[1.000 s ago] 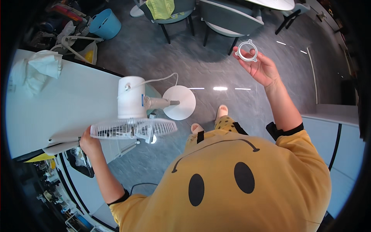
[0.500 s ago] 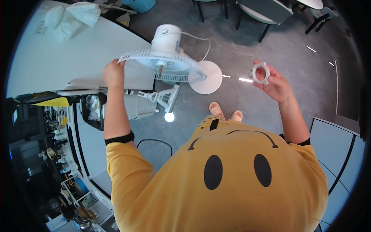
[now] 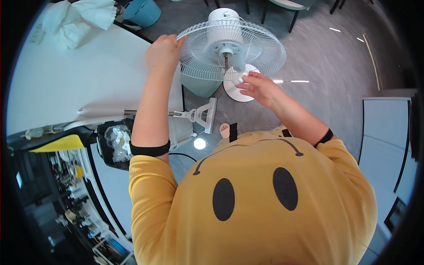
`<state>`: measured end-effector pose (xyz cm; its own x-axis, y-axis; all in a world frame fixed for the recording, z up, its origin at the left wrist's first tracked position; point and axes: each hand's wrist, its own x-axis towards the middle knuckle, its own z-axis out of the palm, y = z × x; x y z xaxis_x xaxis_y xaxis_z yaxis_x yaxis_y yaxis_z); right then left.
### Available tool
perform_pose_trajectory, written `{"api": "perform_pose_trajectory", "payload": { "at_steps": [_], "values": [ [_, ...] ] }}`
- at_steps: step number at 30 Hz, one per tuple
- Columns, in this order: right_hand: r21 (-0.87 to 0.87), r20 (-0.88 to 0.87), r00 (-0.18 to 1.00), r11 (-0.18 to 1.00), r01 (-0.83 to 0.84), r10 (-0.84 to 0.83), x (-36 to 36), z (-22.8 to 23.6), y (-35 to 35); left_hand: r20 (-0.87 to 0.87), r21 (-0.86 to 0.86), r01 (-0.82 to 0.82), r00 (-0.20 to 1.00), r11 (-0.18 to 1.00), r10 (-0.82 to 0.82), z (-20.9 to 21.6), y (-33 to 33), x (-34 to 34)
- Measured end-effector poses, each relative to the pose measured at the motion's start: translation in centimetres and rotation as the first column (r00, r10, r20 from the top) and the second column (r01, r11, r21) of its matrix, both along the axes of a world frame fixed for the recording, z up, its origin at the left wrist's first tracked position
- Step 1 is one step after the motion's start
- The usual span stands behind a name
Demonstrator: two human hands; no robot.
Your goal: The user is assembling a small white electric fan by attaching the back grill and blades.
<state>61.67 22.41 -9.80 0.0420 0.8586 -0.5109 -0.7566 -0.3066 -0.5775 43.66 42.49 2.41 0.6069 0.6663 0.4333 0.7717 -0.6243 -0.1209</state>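
A white pedestal fan stands in front of me, its round base (image 3: pixel 238 95) on the floor and its motor housing (image 3: pixel 224 24) behind the rear wire guard (image 3: pixel 265 48). No blades are on it, and the metal shaft (image 3: pixel 226 59) sticks out bare at the centre. My left hand (image 3: pixel 164 52) grips the guard's left rim with closed fingers. In my right hand (image 3: pixel 260 88) a white plastic ring nut (image 3: pixel 240 78) is pinched between thumb and fingers. It is tilted edge-on, just in front of the guard's lower edge and below the shaft.
On the left is a white table (image 3: pixel 110 66) with a white plastic bag (image 3: pixel 73 26) on it. A mop head (image 3: pixel 205 115) juts from beneath the table edge. A blue bucket (image 3: pixel 142 13) stands beyond, a black bin (image 3: pixel 115 143) nearer, and white cabinets (image 3: pixel 384 137) at right.
My right hand has carried the ring nut leftward, in close to the fan's centre. The guard now faces me more fully, with my left hand still on its rim. My view has shifted.
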Motion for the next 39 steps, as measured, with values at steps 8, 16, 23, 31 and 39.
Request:
{"api": "perform_pose_trajectory", "payload": {
  "at_steps": [8, 16, 23, 31, 39],
  "values": [
    [-0.043, 0.081, 0.898, 0.898, 0.437, -0.433, -5.5, -0.1, 5.5, -0.002, -0.057, 0.126, 0.992, 0.99, -0.126, -0.1, 1.7, -0.2],
    [-0.113, 0.106, 0.864, 0.857, 0.502, -0.492, -5.9, 0.6, 8.5, -0.02, 0.036, 0.177, 0.984, 0.984, -0.176, -0.4, 1.8, -0.5],
    [-0.178, 0.085, 0.883, 0.865, 0.469, -0.461, -5.4, 1.5, 9.1, 0.004, 0.01, 0.19, 0.982, 0.982, -0.19, -0.4, 1.3, -0.5],
    [-0.112, 0.242, 0.922, 0.935, 0.335, -0.301, -3.9, 1.5, 8.3, 0.015, -0.015, 0.19, 0.982, 0.982, -0.189, -0.2, 1.2, -0.5],
    [-0.129, -0.174, 0.882, 0.898, 0.421, -0.438, -4.1, 1.0, 8.6, 0.0, -0.028, 0.15, 0.989, 0.988, -0.15, -0.2, 1.0, -0.6]
  ]
}}
